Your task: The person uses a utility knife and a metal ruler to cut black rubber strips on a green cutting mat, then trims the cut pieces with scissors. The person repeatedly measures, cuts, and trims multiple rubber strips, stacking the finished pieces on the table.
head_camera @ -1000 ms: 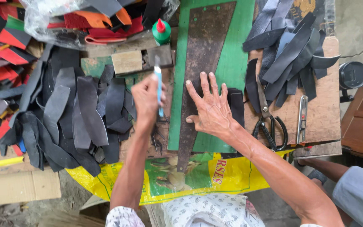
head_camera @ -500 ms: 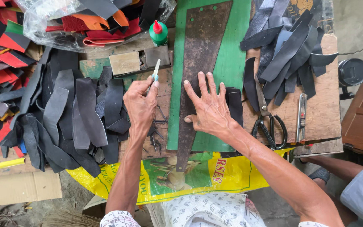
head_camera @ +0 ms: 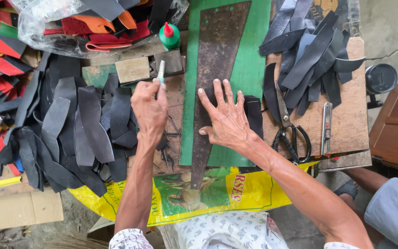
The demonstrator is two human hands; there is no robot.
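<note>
My left hand [head_camera: 149, 108] sits just left of the frame's centre, its fingers [head_camera: 155, 87] closed around a slim white pen-like tool with a pale blue-green tip [head_camera: 161, 72], which points up toward the top of the frame. My right hand [head_camera: 226, 121] lies flat at centre, fingers [head_camera: 217, 94] spread wide and holding nothing, pressing a dark black leather piece [head_camera: 253, 115] and the long rusty tapered metal plate [head_camera: 215, 64] onto the green cutting mat [head_camera: 254, 55]. The leather piece shows at the right of my fingers; how far it runs beneath my palm I cannot tell.

In the upper left of the frame a clear plastic bag [head_camera: 47, 37] holds red, orange and black leather offcuts. Just above my left hand stand two small open metal boxes [head_camera: 134, 69]; their contents are too dim to make out. A green glue bottle with a red cap [head_camera: 169, 36] stands behind them.

A heap of black leather strips [head_camera: 70, 129] fills the left of the table, another pile [head_camera: 309, 50] the upper right. Large black-handled scissors [head_camera: 289, 129] and a slim utility knife [head_camera: 326, 127] lie on the wooden board [head_camera: 346, 120] right of my hand. A yellow printed sack [head_camera: 185, 193] hangs along the near edge.
</note>
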